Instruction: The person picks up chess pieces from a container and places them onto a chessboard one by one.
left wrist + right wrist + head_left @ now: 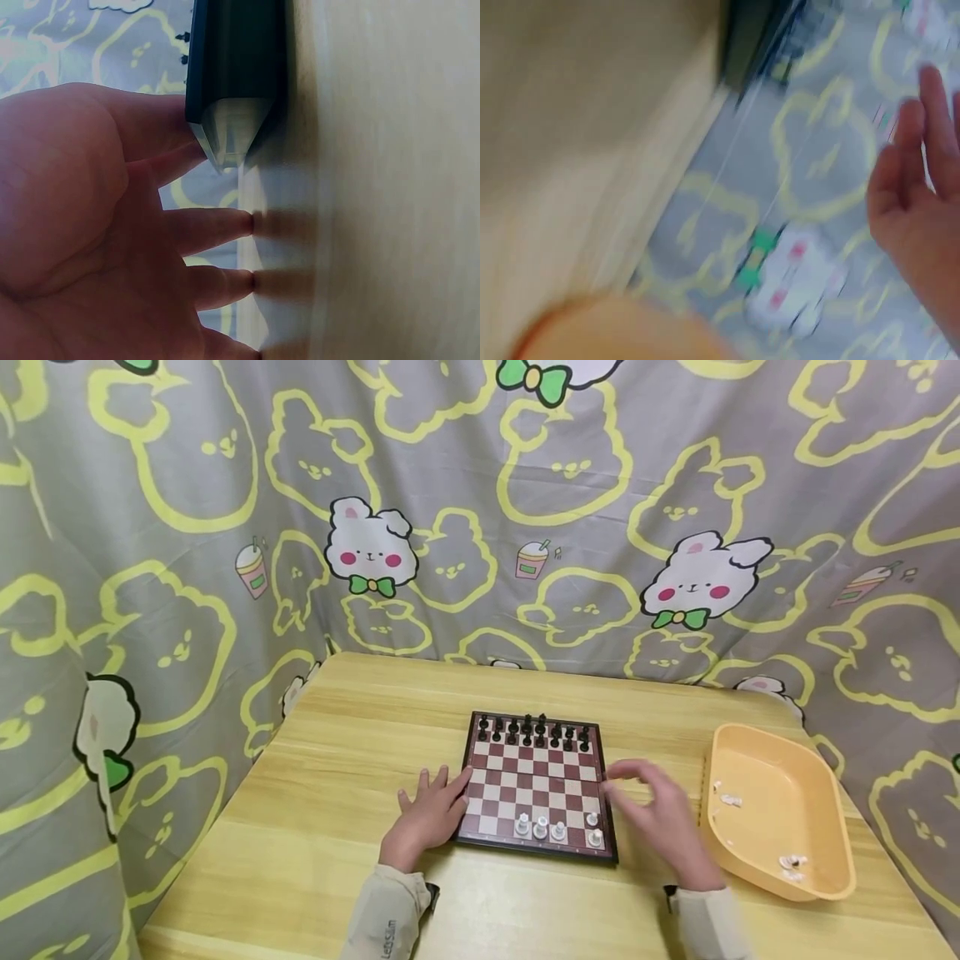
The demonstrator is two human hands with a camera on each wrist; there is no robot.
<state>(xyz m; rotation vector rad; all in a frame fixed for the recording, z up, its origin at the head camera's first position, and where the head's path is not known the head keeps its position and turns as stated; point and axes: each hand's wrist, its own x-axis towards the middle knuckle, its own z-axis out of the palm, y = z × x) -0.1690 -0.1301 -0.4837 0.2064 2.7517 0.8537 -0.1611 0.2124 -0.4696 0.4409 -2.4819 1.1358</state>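
Note:
A folding chessboard [532, 785] lies open on the table. Two rows of black chess pieces [541, 728] fill its far side. On the near edge stand several white chess pieces [541, 828], with a white pawn [592, 818] in front of the corner one. My left hand [426, 817] is spread at the board's left side; in the left wrist view its thumb and index finger meet the board edge [236, 60] and the other fingertips rest on the table. Blurred, my right hand [663, 817] hovers beside the board's right edge, fingers loosely bent and nothing visible between them.
To the right sits a yellow-orange plastic tray [787, 802] with several small white pieces [792, 862] inside. The wooden table [337, 760] runs back to a grey curtain [465, 468] with yellow bunny outlines, which also hangs along both sides.

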